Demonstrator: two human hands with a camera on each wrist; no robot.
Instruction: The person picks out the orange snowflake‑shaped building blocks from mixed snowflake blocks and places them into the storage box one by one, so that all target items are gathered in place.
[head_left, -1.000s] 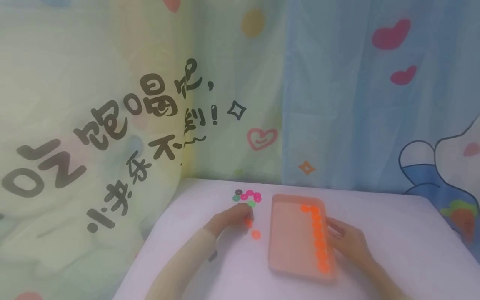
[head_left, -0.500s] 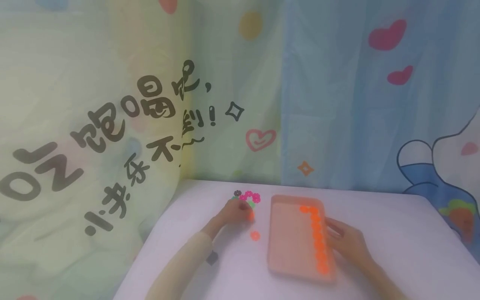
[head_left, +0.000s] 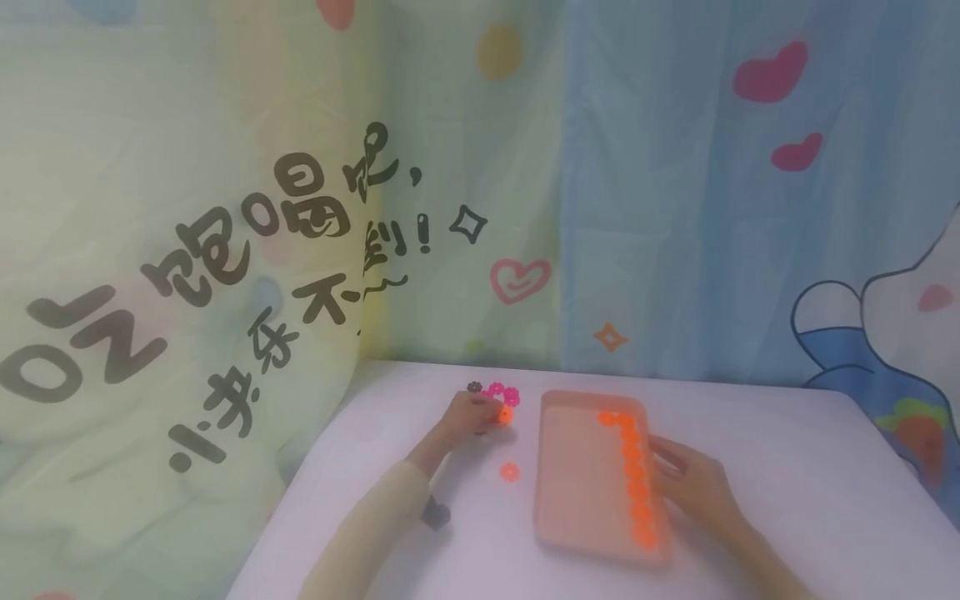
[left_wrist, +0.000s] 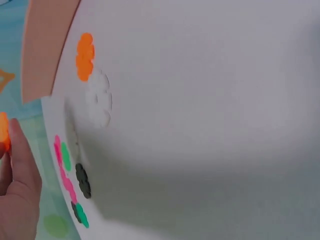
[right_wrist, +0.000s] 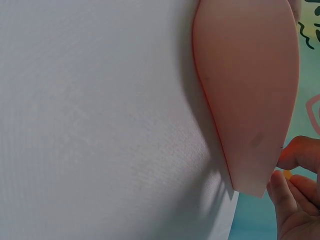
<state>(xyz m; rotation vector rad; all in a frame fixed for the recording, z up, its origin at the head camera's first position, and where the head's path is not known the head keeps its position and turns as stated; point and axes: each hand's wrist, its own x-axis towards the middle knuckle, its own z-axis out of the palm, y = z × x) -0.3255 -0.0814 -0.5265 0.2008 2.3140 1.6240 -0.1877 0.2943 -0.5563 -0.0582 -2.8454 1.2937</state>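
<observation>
My left hand [head_left: 474, 417] pinches an orange flower-shaped piece [head_left: 506, 415] between thumb and fingertips. In the left wrist view the hand [left_wrist: 20, 180] shows at the left edge with that orange piece [left_wrist: 4, 131]. Beyond it lie pink flower pieces [head_left: 502, 392] and a dark one [head_left: 474, 387]. My right hand [head_left: 693, 483] grips the right rim of a shallow salmon-coloured tray [head_left: 581, 483]. In the right wrist view its thumb and fingers meet at the rim [right_wrist: 280, 155]. Orange flower pieces [head_left: 637, 475] line the tray's right side, with another at the top.
A single orange flower piece [head_left: 510, 472] lies on the white table [head_left: 480, 542] left of the tray. Near it are a whitish flower piece [left_wrist: 99, 98], dark pieces [left_wrist: 83, 181] and green pieces [left_wrist: 66, 156]. A printed curtain [head_left: 637, 208] hangs behind the table.
My left hand has raised the orange flower piece slightly away from the table, toward the pink ones. The right hand and tray have stayed in place.
</observation>
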